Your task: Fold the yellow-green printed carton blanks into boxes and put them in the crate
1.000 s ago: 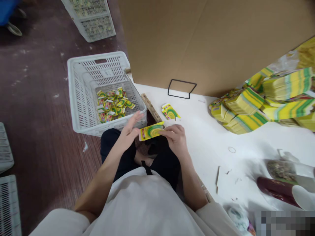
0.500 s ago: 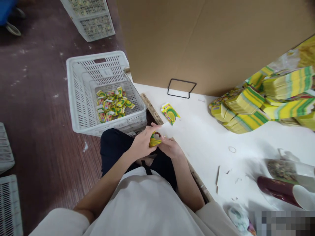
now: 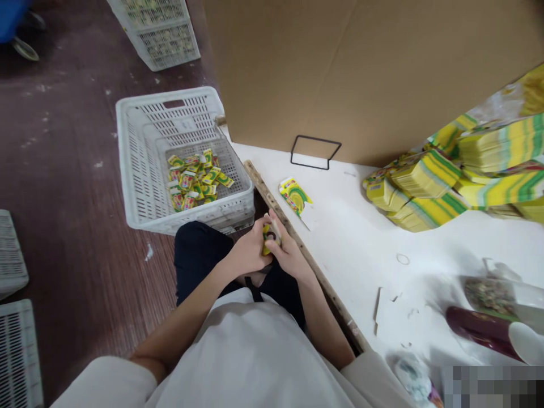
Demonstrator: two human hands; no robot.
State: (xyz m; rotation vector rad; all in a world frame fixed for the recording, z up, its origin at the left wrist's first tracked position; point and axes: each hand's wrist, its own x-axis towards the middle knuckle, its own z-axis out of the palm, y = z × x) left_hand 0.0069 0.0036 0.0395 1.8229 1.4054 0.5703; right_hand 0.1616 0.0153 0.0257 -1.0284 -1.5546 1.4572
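Above my lap, beside the table's wooden edge, my left hand (image 3: 250, 247) is wrapped round a small yellow-green box (image 3: 267, 246) with a round cut-out. My right hand (image 3: 287, 249) closes on the same box from the other side, its thumb over the front. Dark contents show through the cut-out. On the white table (image 3: 340, 226), just beyond my hands, lies a flat yellow-green carton (image 3: 295, 195). A white plastic crate (image 3: 144, 218) to the left holds several small yellow-green boxes (image 3: 198, 180).
Stacks of flat yellow-green cartons (image 3: 429, 175) lie at the right. A cardboard sheet (image 3: 297, 68) stands behind a black wire frame (image 3: 314, 167). A dark red cylinder (image 3: 480, 328) and a clear container (image 3: 488, 294) lie at the right. More crates (image 3: 170, 45) stand on the floor.
My right hand has moved left and up, closing round the box. The white piece seen between my hands and the flat carton is now mostly out of sight.
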